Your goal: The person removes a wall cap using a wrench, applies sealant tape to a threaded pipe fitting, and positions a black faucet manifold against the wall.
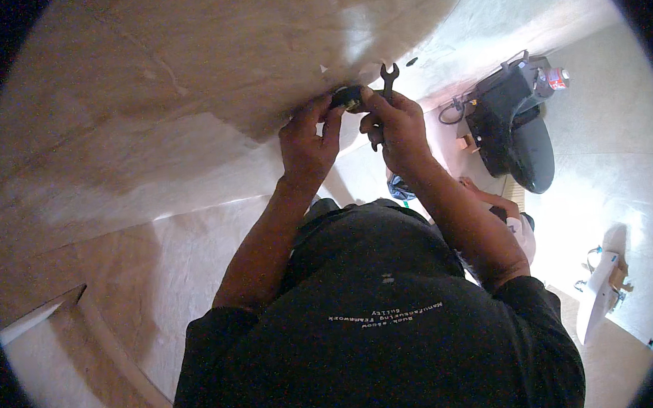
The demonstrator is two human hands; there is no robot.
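Mottled beige wall (165, 131) stands close beyond both hands, leaving little room; whether knuckles touch it cannot be told. The left hand (309, 144), thumb and fingers pinched, holds a small dark part (345, 96) between the hands. The right hand (404, 132) curls around an open-ended wrench (388, 82), thumb at the part. Both forearms angle inward. Rightward, across a gap, sits a glossy black fixture (512, 129).
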